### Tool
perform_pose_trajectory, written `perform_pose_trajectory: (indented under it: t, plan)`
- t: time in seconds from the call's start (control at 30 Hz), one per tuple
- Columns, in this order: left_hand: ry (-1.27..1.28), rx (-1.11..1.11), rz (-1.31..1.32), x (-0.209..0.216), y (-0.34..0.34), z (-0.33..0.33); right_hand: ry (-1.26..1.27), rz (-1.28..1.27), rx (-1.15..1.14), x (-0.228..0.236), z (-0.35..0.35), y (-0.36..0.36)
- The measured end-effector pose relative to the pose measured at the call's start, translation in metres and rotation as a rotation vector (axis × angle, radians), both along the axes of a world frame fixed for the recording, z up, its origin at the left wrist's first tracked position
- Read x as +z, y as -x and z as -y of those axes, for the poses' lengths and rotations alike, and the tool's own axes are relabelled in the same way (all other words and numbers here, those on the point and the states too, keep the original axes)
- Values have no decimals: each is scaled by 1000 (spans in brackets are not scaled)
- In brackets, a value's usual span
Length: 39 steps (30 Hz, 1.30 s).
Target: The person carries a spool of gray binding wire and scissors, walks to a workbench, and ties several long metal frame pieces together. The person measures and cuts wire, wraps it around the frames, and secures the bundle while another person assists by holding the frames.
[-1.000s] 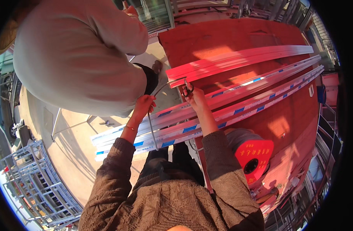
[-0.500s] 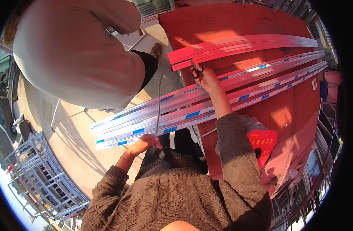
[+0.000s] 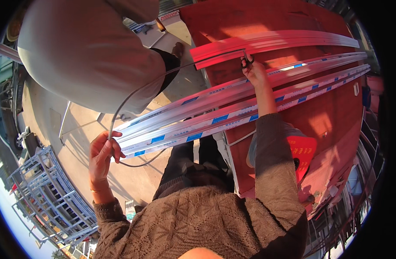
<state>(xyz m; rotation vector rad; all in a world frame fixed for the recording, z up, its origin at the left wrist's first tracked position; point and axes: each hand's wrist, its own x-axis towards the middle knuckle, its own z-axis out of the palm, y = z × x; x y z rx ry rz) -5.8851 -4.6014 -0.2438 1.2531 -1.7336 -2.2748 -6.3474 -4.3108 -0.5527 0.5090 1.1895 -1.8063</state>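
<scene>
A long, thin grey flexible strip [image 3: 141, 87] arcs from my left hand up to the red profile [image 3: 293, 38]. My left hand [image 3: 101, 156], out at the left, pinches the strip between thumb and fingers, with a loose loop hanging below it. Over the red profile, my right hand [image 3: 257, 74] grips black-handled scissors [image 3: 247, 62]. Their tips rest at the strip where it lies along the profile. I cannot tell whether the blades touch the strip. Nearer to me lie silver profiles [image 3: 215, 110] with blue-and-white film, their left ends reaching past the table.
A red-covered table [image 3: 336, 103] carries the profiles. A red printed card or bag [image 3: 302, 152] lies beside my right arm. Another person in a grey top [image 3: 90, 60] bends close at the upper left. Metal frames [image 3: 51, 194] stand on the floor at the lower left.
My left hand has moved left and up, drawing the strip into a wide arc. My right hand with the scissors has slid right along the red profile, and more strip lies along it.
</scene>
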Motion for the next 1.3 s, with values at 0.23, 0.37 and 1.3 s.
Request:
perform_pose_trajectory:
  t: [0.23,0.37,1.3]
  plan:
    - [113,-83,211,-11,-11,-15,-226,-114,-280,2,-36,90]
    - [194,-85,238,-22,-7,-18,-229,-97,-136,15,-5,53]
    - [204,-100,267,-32,4,-30,-462,-361,-355,13,-41,120]
